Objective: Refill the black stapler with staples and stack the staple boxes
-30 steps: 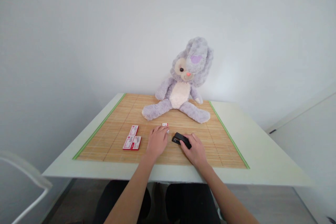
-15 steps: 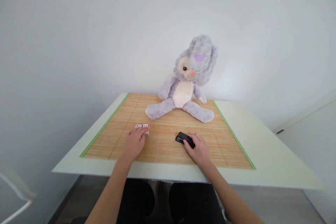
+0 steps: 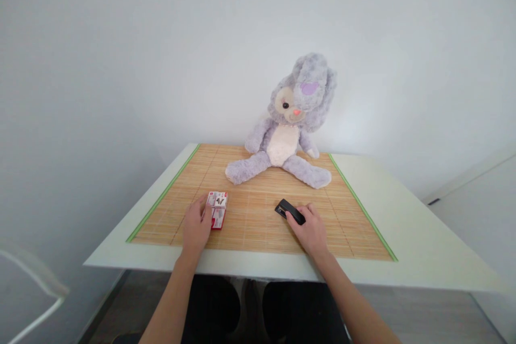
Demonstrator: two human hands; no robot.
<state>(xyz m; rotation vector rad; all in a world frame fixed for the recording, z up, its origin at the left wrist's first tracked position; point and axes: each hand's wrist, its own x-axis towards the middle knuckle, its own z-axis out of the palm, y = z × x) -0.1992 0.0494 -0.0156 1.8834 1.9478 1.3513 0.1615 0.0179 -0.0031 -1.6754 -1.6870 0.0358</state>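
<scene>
My left hand (image 3: 195, 227) lies on the bamboo mat (image 3: 250, 228), its fingers touching small red-and-white boxes (image 3: 218, 208) grouped at the mat's left. One small box with a dark mark sits on top of the group. My right hand (image 3: 311, 232) rests on the mat with its fingers on the rear end of a black stapler (image 3: 289, 210), which points up and to the left. A grey-lilac plush rabbit (image 3: 288, 128) sits at the far side of the mat, legs spread toward me.
The mat lies on a white table (image 3: 403, 215) against a white wall. A white chair frame (image 3: 32, 285) shows at the lower left. My dark-clothed legs (image 3: 250, 312) are under the table's front edge.
My left hand slid left from beside the stapler to the red-and-white boxes, carrying a small box that now lies on them. The right hand stayed on the stapler. The view shifted slightly left.
</scene>
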